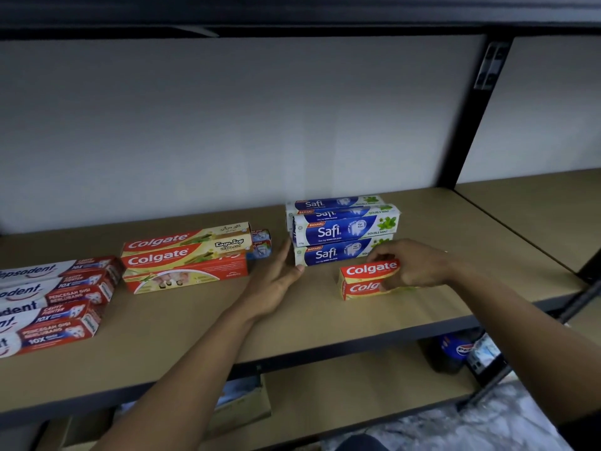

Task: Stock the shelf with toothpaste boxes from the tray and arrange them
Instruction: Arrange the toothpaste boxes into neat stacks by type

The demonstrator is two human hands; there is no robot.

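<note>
On the tan shelf board, my right hand grips a small stack of two red Colgate boxes near the front right. Just behind them stand several blue Safi boxes, stacked. My left hand lies flat with straight fingers between the Safi stack and a pile of long Colgate Kayu Sugi boxes; its fingertips are at the lowest Safi box's left end. Pepsodent boxes are stacked at the far left.
A small blue-and-red box sits behind the long Colgate pile. A black upright post bounds the bay on the right. A dark bottle stands on the lower shelf; a cardboard box sits below.
</note>
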